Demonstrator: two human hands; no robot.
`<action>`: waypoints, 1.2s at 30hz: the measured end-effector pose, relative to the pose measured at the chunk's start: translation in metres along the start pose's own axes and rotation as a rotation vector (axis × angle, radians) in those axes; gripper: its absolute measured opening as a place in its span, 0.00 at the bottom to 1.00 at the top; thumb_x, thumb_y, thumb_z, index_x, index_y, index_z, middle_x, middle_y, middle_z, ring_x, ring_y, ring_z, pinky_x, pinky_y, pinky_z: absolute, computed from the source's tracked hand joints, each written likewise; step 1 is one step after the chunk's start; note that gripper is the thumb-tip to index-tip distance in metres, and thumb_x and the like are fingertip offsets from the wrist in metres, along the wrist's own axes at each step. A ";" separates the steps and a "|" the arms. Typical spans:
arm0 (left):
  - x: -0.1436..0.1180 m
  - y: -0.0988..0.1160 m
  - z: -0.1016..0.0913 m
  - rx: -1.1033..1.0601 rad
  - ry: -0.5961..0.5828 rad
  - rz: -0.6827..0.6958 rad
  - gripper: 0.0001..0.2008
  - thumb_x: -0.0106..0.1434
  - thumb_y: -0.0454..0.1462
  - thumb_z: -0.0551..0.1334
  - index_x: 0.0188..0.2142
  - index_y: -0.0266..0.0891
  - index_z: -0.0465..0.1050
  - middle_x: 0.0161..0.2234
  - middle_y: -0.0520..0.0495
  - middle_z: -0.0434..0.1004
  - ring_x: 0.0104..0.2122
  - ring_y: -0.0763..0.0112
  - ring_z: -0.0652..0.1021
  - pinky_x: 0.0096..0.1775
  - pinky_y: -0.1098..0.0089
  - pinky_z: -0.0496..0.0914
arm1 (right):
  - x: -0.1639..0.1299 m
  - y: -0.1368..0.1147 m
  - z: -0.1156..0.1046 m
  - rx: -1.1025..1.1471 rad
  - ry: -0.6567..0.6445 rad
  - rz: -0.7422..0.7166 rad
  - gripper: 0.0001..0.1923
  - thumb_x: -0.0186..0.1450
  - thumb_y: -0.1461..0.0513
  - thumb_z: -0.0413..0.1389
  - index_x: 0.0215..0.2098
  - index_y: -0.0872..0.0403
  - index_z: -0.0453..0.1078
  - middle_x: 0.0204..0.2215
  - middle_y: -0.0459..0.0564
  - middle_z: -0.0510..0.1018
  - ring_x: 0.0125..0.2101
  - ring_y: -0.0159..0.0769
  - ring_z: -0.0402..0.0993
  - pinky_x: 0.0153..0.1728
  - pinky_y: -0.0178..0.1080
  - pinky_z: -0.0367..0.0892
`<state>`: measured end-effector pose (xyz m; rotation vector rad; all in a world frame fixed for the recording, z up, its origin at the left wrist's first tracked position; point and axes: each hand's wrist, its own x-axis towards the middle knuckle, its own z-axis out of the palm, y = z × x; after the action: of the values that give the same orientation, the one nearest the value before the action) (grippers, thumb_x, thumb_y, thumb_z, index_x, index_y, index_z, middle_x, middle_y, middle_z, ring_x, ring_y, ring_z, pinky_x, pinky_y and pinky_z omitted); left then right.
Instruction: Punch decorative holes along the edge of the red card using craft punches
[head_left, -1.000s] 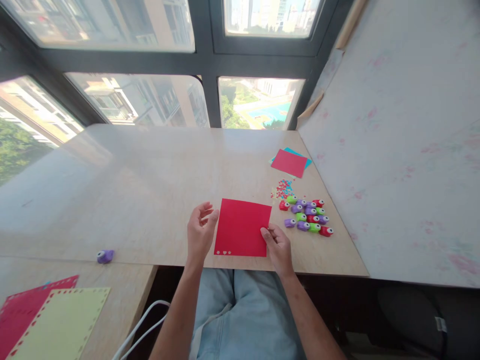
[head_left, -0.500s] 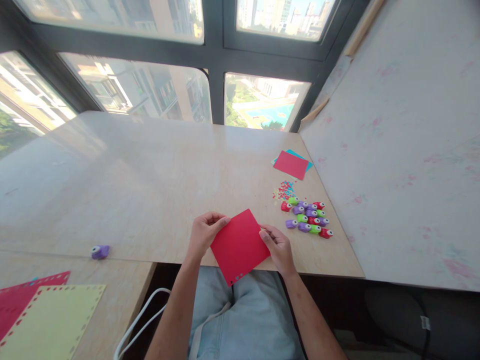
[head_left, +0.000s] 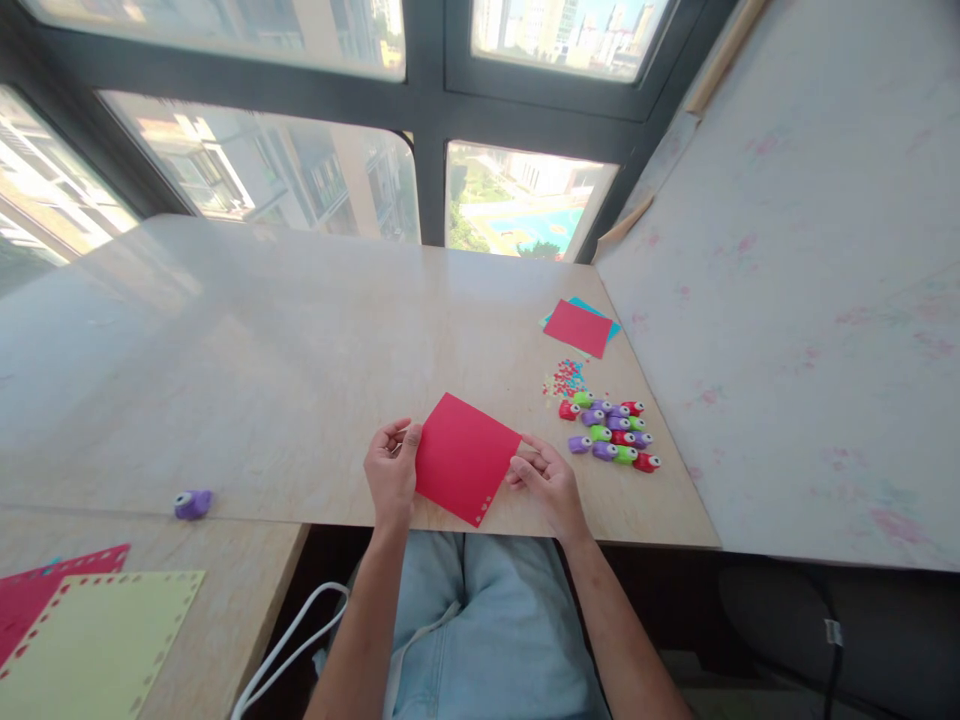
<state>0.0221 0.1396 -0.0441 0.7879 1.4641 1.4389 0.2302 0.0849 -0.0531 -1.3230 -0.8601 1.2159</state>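
Observation:
A red sheet of paper (head_left: 465,455) is held tilted above the table's front edge, with a few small punched holes near its lower corner. My left hand (head_left: 391,475) pinches its left edge between thumb and fingers. At the right corner, my right hand (head_left: 553,488) has its thumb and fingers closed on the paper's edge. Several red, green and purple craft punches (head_left: 611,430) stand in rows to the right of my right hand. Just behind them lies a scatter of tiny coloured paper cut-outs (head_left: 566,379).
Red and blue paper sheets (head_left: 577,328) are stacked at the back right, near the wall. One purple punch (head_left: 193,504) sits alone at the left. Below it are a yellow sheet (head_left: 112,635) and a red sheet (head_left: 30,605), both with punched edges. A white cable (head_left: 289,640) hangs by the table gap.
The red sheet has been turned and lifted slightly away from my lap, so its punched corner has swung to the right. Both hands have shifted their hold along its edges.

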 end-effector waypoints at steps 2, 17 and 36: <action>-0.001 -0.001 -0.001 0.014 0.000 0.012 0.23 0.54 0.49 0.69 0.42 0.35 0.74 0.31 0.48 0.75 0.30 0.72 0.74 0.31 0.74 0.69 | 0.000 -0.001 0.000 0.001 0.004 0.002 0.31 0.58 0.53 0.64 0.56 0.58 0.66 0.30 0.47 0.80 0.25 0.34 0.77 0.27 0.37 0.74; 0.019 0.026 -0.005 0.076 -0.549 -0.215 0.30 0.45 0.49 0.73 0.44 0.37 0.75 0.39 0.38 0.81 0.37 0.58 0.80 0.34 0.65 0.74 | -0.006 -0.008 0.000 -0.008 0.072 -0.057 0.19 0.57 0.53 0.64 0.42 0.55 0.74 0.21 0.43 0.75 0.18 0.30 0.70 0.18 0.33 0.66; 0.022 0.005 0.015 0.450 -0.436 0.292 0.12 0.59 0.45 0.63 0.33 0.40 0.78 0.33 0.45 0.81 0.34 0.63 0.77 0.39 0.65 0.70 | -0.004 0.003 0.009 -0.084 0.174 -0.086 0.22 0.61 0.52 0.60 0.50 0.53 0.68 0.38 0.48 0.76 0.19 0.27 0.70 0.15 0.31 0.66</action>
<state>0.0264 0.1664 -0.0418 1.5427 1.3768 1.0483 0.2203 0.0829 -0.0539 -1.4215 -0.8414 0.9913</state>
